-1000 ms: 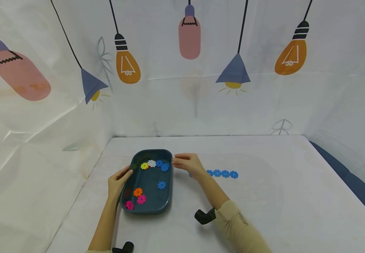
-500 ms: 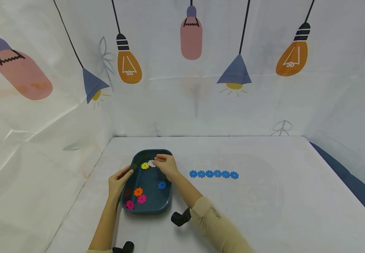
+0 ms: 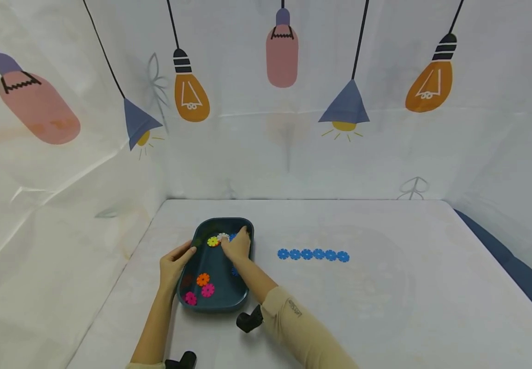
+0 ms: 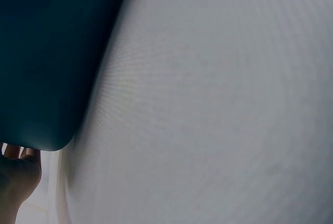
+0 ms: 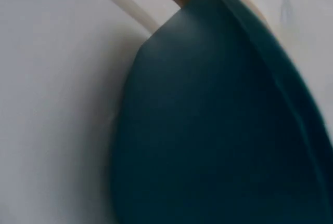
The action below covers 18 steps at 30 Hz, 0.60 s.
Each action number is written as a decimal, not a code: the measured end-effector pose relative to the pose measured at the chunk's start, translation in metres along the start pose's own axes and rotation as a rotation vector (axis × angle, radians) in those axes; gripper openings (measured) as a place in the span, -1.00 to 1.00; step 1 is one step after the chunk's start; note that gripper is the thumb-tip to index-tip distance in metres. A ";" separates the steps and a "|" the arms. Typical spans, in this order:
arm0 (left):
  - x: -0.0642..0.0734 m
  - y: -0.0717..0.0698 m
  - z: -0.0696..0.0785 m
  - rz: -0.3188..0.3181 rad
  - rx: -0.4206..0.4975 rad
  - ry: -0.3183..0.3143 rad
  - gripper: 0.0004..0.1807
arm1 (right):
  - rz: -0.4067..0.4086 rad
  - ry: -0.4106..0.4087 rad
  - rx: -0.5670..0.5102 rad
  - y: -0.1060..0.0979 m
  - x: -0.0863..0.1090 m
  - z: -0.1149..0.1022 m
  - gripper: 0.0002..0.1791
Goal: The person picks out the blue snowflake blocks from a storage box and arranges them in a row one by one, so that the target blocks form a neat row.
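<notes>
A dark teal tray [image 3: 215, 302] stands on the left part of the table, with flower-shaped plastic discs inside. My left hand [image 3: 174, 264] grips the tray's left rim, its thumb over the edge. My right hand [image 3: 238, 247] reaches down into the tray's far right part, where a blue flower disc [image 3: 232, 237] peeks out beside the thumb. Its fingertips are hidden, so whether they pinch a disc is unclear. Close to that thumb lie a white disc [image 3: 222, 237] and a yellow disc [image 3: 212, 241]. The right wrist view is filled mostly by the tray's outer wall [image 5: 208, 109].
Right of the tray, several blue discs [image 3: 319, 254] form a straight row on the white table [image 3: 386, 307]. An orange disc [image 3: 203, 279] and two pink discs [image 3: 208, 290] lie in the tray's near left part. A patterned sheet [image 3: 257, 154] hangs behind.
My right hand has moved left from beside the tray's right rim into the tray, and its fingers now point down inside. The row's left end has come into view. My left hand has stayed put.
</notes>
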<state>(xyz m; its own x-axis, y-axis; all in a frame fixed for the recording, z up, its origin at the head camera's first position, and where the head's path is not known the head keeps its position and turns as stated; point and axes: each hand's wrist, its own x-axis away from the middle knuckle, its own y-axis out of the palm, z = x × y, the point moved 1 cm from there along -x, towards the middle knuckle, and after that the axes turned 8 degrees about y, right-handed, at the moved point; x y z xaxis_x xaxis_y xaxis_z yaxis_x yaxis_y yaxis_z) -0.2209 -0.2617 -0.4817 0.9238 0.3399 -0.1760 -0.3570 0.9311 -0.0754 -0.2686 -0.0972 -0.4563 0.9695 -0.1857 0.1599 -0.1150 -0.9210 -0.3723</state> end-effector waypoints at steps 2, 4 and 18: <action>0.000 0.000 0.002 -0.002 -0.001 0.000 -0.53 | -0.008 0.031 0.009 0.003 -0.008 0.004 -0.14; 0.001 0.001 0.005 -0.003 0.008 -0.009 -0.54 | -0.016 0.040 0.013 0.009 -0.018 0.012 -0.14; 0.011 0.004 0.031 -0.008 -0.004 -0.027 -0.57 | -0.388 0.028 -0.005 -0.002 0.000 0.003 -0.47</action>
<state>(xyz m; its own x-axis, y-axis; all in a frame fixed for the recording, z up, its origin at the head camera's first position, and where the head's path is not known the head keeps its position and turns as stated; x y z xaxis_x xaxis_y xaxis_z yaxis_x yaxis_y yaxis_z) -0.2083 -0.2504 -0.4536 0.9300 0.3359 -0.1493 -0.3500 0.9333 -0.0802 -0.2672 -0.0946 -0.4584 0.9348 0.1672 0.3133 0.2578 -0.9263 -0.2749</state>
